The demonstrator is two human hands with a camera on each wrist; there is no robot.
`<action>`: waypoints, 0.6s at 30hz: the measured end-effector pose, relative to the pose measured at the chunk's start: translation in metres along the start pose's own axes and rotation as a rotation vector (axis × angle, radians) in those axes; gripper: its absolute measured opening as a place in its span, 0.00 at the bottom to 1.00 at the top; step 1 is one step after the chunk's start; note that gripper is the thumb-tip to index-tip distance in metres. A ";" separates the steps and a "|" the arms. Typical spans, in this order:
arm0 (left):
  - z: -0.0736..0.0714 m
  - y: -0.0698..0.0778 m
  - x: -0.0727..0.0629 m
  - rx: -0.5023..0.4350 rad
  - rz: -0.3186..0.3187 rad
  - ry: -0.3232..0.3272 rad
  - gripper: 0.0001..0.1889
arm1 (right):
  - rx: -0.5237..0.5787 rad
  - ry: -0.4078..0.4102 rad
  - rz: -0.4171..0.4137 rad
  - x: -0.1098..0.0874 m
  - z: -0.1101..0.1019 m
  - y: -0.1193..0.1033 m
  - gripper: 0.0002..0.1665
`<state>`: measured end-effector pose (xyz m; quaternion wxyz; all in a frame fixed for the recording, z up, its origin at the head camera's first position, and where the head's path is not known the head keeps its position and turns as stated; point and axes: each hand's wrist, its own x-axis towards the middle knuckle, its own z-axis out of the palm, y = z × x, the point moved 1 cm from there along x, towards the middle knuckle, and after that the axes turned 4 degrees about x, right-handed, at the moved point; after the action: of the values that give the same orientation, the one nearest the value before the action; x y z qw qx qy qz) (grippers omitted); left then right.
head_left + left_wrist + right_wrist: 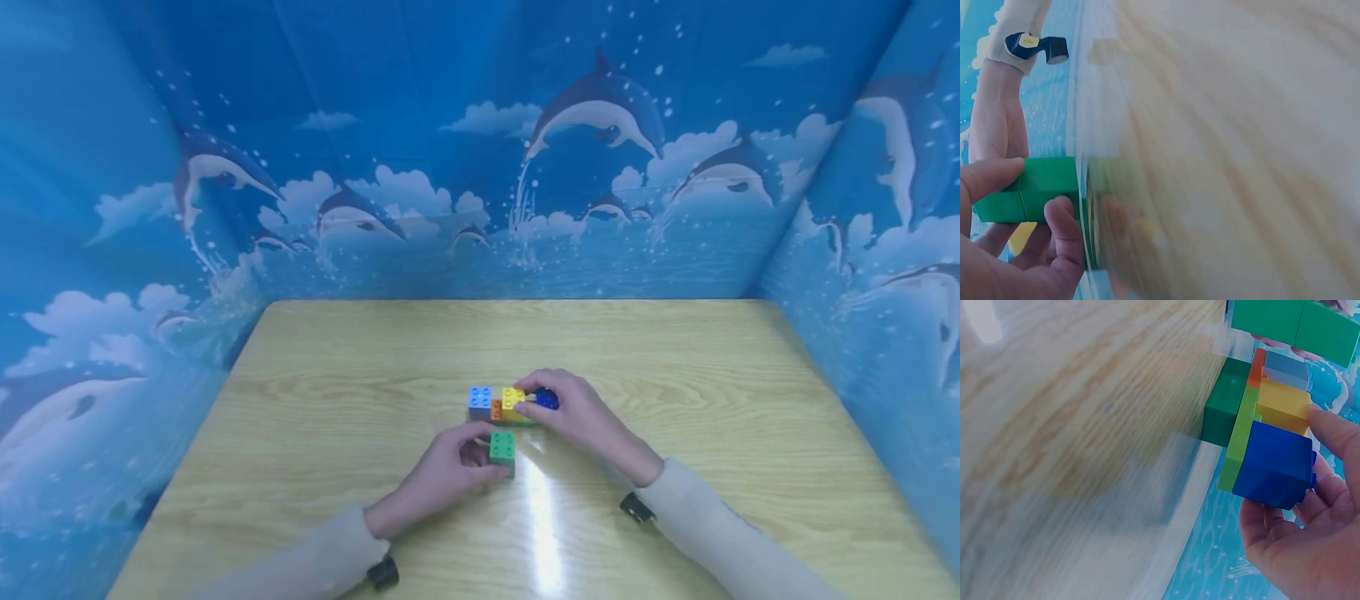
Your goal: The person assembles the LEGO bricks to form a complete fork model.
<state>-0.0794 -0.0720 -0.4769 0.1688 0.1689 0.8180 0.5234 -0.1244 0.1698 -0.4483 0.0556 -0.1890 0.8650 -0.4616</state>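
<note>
My left hand (448, 462) grips two stacked green toy bricks (502, 450), studs up, just in front of a built row of bricks. In the left wrist view the seam between the green bricks (1050, 187) shows, with the thumb and fingers around them. My right hand (576, 410) holds the row at its right end. One fingertip touches the yellow brick (1285, 403); other fingers lie beside the dark blue brick (1275, 465). Under these run a lime-green plate (1239, 440) and an orange piece (1257, 367), above a green base brick (1224, 403). A light blue brick (480, 402) tops the left end.
A wood-grain table (337, 358) lies beneath both hands, with a bright light reflection near its front middle. Blue dolphin-print curtains (420, 150) stand behind and at both sides. Each wrist carries a small black device, such as the right one (637, 507).
</note>
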 end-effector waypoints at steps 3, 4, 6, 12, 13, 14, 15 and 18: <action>0.007 0.003 0.002 0.007 0.015 0.007 0.24 | -0.004 -0.001 0.001 -0.001 -0.001 0.001 0.16; 0.009 0.003 0.002 0.012 0.018 0.012 0.24 | -0.005 0.000 0.003 0.000 0.000 0.001 0.17; 0.011 0.004 0.003 0.014 0.017 0.016 0.24 | -0.006 0.005 0.012 0.000 0.001 0.002 0.17; 0.018 0.005 0.008 0.010 -0.012 0.012 0.24 | -0.017 0.008 0.009 -0.001 0.000 0.003 0.18; 0.018 0.005 0.008 0.011 -0.017 0.011 0.24 | -0.015 0.006 0.008 -0.001 0.000 0.003 0.18; 0.018 0.005 0.008 0.012 -0.022 0.010 0.24 | -0.012 0.006 0.008 -0.001 0.000 0.003 0.18; 0.018 0.005 0.008 0.015 -0.029 0.010 0.25 | -0.011 0.005 0.008 0.000 0.000 0.003 0.18; 0.016 0.006 0.007 0.028 -0.043 0.002 0.28 | -0.004 0.004 0.009 0.001 0.002 0.003 0.18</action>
<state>-0.0778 -0.0533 -0.4787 0.1769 0.1532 0.8289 0.5081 -0.1256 0.1697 -0.4521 0.0555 -0.1845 0.8669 -0.4598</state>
